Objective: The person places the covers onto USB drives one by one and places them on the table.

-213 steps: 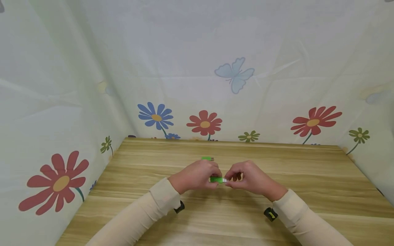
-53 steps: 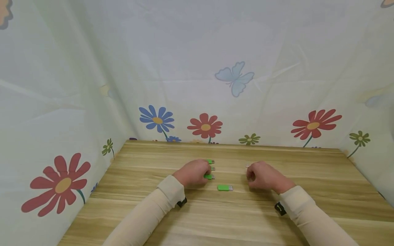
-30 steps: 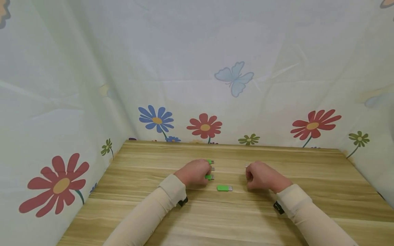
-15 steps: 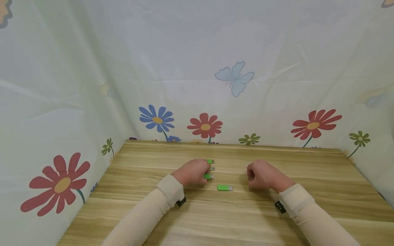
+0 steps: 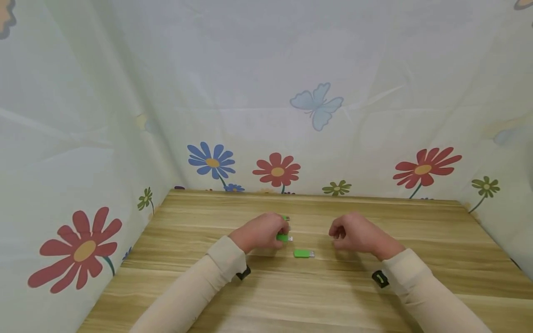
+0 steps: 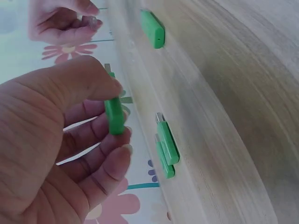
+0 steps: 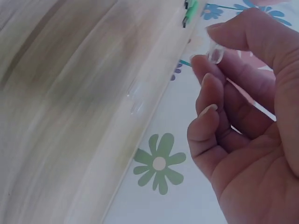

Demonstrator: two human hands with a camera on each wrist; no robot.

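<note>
Green drive (image 6: 115, 120): pinched by its body between the fingertips of my left hand (image 5: 260, 230), its plug (image 5: 291, 239) bare and turned toward the right edge of the table (image 5: 275, 296); I judge this grip leaves the metal end uncovered.
Right hand (image 5: 356, 233): clamped at the fingertips on a clear cap (image 7: 216, 54); so small a piece seems to need the tips only.
Gap: my hands are apart, each with its own pinch, probably for elbow room.
Loose drive (image 5: 301, 253): flat, farthest of the drives from the far edge, on my side of both hands, perhaps laid there to be out from under them.
Pair (image 6: 169, 144): two more drives lying side by side toward the far edge, plugs also rightward, which looks like deliberate order; whether they touch, I cannot tell.
Clear bits (image 7: 135, 98): toward the far edge, near my right hand; too faint to count.
</note>
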